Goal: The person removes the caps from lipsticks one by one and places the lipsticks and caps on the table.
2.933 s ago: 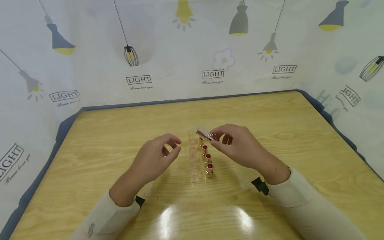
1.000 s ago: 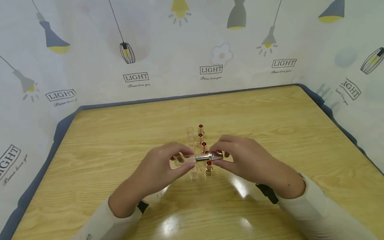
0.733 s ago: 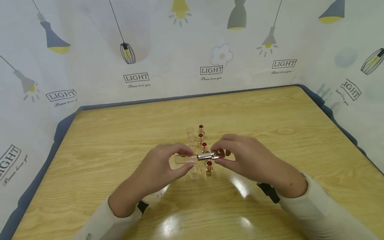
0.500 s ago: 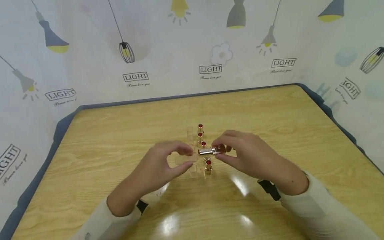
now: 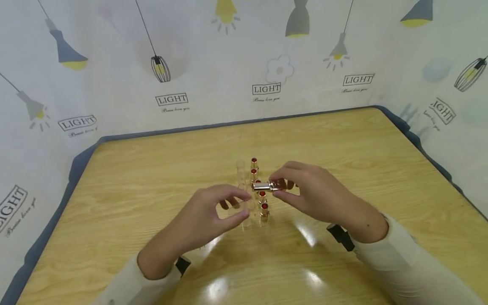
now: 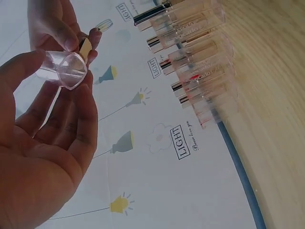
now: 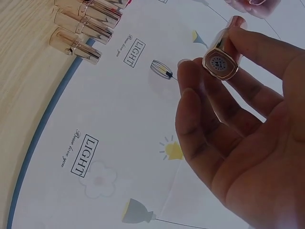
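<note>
My left hand (image 5: 202, 216) pinches a clear lipstick cap (image 6: 64, 70) between thumb and fingers, its open end facing the other hand. In my right hand (image 5: 320, 192), thumb and fingertips grip a lipstick tube (image 5: 263, 186) by its rose-gold base, the silver end pointing left. The tube's bottom shows a round label (image 7: 219, 64) in the right wrist view. A gap separates cap and tube in the head view. Below the hands, several red-topped gold lipstick tubes (image 5: 264, 212) stand upright in a row, partly hidden by the held tube.
Left of the tubes runs a row of clear caps (image 5: 240, 169) standing on the wooden table (image 5: 152, 169), partly covered by my left hand. A white cloth (image 5: 213, 63) printed with lamps rises behind the table, with a blue edge (image 5: 183, 130) along its foot.
Earlier the left hand was without a cap; it then held one against the tube's silver end. Since then the right hand has drawn the tube away, slightly up and right.
</note>
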{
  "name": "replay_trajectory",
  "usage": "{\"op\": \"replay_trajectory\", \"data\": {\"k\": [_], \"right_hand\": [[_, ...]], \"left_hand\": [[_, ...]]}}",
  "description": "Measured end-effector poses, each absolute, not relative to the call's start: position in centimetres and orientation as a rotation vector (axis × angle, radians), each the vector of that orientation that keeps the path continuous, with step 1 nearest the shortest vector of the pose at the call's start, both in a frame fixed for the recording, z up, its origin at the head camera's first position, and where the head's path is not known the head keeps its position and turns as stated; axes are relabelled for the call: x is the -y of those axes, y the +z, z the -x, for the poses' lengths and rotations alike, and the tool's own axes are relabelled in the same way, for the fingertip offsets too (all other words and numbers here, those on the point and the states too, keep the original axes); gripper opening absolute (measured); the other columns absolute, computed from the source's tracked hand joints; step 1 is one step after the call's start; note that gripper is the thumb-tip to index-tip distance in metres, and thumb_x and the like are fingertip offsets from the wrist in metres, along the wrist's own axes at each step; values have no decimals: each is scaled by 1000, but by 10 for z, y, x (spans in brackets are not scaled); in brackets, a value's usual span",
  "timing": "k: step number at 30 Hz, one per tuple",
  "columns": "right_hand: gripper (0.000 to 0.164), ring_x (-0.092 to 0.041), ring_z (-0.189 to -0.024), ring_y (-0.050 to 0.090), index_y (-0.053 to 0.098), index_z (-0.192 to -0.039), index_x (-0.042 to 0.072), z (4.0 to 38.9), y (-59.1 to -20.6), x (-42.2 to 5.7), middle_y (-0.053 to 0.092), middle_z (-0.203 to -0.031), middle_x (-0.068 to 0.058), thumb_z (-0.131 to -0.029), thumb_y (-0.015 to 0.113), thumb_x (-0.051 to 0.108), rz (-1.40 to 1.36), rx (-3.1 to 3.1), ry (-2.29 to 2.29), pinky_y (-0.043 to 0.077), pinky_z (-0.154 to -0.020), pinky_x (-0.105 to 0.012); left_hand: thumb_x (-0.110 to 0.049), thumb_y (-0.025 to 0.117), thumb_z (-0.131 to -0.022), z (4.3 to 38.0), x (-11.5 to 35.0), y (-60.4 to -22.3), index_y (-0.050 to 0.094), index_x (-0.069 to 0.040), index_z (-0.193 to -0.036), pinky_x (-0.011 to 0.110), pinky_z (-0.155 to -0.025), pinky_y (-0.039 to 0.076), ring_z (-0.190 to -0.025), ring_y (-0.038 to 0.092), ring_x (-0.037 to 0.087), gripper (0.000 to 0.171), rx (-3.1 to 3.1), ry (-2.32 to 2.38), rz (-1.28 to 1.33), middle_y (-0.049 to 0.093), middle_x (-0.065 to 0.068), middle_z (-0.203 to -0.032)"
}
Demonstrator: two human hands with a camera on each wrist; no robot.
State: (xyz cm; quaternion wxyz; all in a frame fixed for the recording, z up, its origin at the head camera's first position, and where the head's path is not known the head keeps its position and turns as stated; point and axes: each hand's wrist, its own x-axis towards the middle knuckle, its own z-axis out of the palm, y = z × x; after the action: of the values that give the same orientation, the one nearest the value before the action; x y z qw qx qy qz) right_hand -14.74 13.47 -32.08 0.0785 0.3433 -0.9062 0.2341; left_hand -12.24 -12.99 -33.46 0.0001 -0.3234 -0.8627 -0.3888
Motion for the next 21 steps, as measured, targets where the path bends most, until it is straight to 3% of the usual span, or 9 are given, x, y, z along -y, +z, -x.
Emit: {"op": "replay_trajectory", "data": {"k": [10, 17, 21], "right_hand": [[22, -7, -82, 60, 72, -110, 16, 150, -321, -135, 66, -95, 6, -89, 77, 23, -1017, 2728, 692, 52, -69, -26], [22, -6, -80, 58, 72, -110, 15, 151, -324, -137, 65, -93, 6, -90, 76, 23, -1022, 2736, 692, 51, -67, -26], [22, -8, -80, 59, 72, -110, 15, 153, -325, -137, 65, -93, 6, -90, 76, 23, -1021, 2734, 684, 51, -67, -26]], "left_hand": [[-23, 76, -90, 119, 123, -343, 67, -18, -114, 26, -87, 54, -99, 65, 8, 27, 2813, -1119, 1083, 69, -10, -107], [-22, 70, -94, 117, 118, -351, 57, -24, -135, 25, -80, 53, -93, 62, 7, 42, 2909, -1053, 1218, 66, -14, -111], [-19, 70, -94, 118, 118, -355, 65, -21, -125, 23, -79, 54, -91, 63, 5, 31, 2963, -972, 1315, 68, -9, -117]]}}
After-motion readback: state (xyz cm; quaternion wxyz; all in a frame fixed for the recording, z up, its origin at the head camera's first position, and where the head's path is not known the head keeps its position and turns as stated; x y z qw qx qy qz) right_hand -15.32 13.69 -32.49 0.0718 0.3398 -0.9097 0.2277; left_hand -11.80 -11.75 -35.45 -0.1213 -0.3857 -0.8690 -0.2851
